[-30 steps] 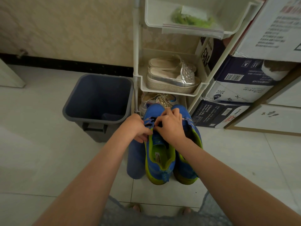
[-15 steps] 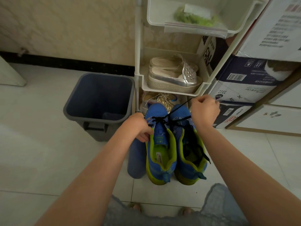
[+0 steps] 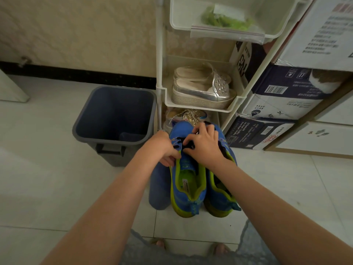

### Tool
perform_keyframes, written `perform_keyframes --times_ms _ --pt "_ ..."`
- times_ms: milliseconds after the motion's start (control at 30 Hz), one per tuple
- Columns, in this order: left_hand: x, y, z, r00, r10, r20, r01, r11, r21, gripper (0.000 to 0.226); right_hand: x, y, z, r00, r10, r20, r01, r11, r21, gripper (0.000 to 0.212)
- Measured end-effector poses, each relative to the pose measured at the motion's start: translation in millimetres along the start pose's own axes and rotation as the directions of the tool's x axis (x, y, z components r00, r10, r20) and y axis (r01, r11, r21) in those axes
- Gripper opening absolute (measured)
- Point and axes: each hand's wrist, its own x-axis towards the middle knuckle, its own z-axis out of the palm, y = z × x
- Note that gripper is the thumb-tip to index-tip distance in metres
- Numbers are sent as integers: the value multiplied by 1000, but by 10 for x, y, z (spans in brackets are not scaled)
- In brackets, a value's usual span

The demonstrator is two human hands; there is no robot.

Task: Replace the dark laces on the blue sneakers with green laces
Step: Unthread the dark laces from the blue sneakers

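Observation:
Two blue sneakers with lime-green lining stand side by side on the floor, toes away from me: the left sneaker [image 3: 188, 180] and the right sneaker [image 3: 221, 196]. My left hand [image 3: 162, 148] grips the left sneaker's left side near the eyelets. My right hand [image 3: 204, 144] lies over the same shoe's front, fingers pinching the dark lace [image 3: 183, 143] at the eyelets. Green laces in a clear bag [image 3: 227, 22] lie in the top tray of the white rack [image 3: 202, 107].
A grey bin [image 3: 114, 119] stands left of the sneakers. The rack's middle tray holds silver platform shoes [image 3: 202, 88], with another shoe below. Stacked cardboard boxes [image 3: 282, 98] fill the right side. A blue cylinder [image 3: 159, 188] lies beside the left sneaker.
My right hand, which had pulled a length of dark lace up and to the right, has come back down onto the left sneaker's eyelets. My left hand has stayed on the shoe.

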Motion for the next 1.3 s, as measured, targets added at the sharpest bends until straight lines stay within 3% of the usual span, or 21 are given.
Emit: perform_keyframes --times_ms 167,267,400,600,667,767,833,933,1033,1167,1300 --pt "11 -19 -24 1000 5 7 -5 1000 -1 40 6 -83 33 1000 -5 -8 5 998 -62 21" --pt "-26 -30 -15 1000 24 2 -24 1000 -11 42 49 -20 -38 987 100 -124 -105 994 -34 19" --pt "-38 -42 -13 999 40 8 -39 999 -31 51 123 225 -223 863 410 -295 -358 909 214 22" --pt "17 -12 -22 1000 11 22 -11 1000 29 38 164 359 -377 732 576 -365 -387 791 473 21" --pt "9 -8 -24 1000 12 17 -12 998 54 38 191 391 -409 740 600 -303 -374 742 556 21" --pt "31 -15 -6 999 39 -3 -39 996 86 37 113 332 -364 873 467 -143 -321 769 553 28" --pt "99 -34 19 983 151 -109 -132 978 159 28 64 291 -342 915 385 -118 -306 856 417 34" --pt "214 -52 70 853 398 -339 -308 907 288 23 15 190 -427 952 299 70 -308 931 197 40" --pt "331 -79 149 763 560 -323 -418 808 415 26 -60 115 -383 937 192 291 -180 981 -68 46" --pt "470 -111 244 739 617 -271 -353 697 624 27 -102 141 -271 933 183 311 -183 983 -27 33" --pt "547 -74 296 725 606 -326 -278 691 667 23 -134 165 -300 937 191 293 -219 973 65 31"
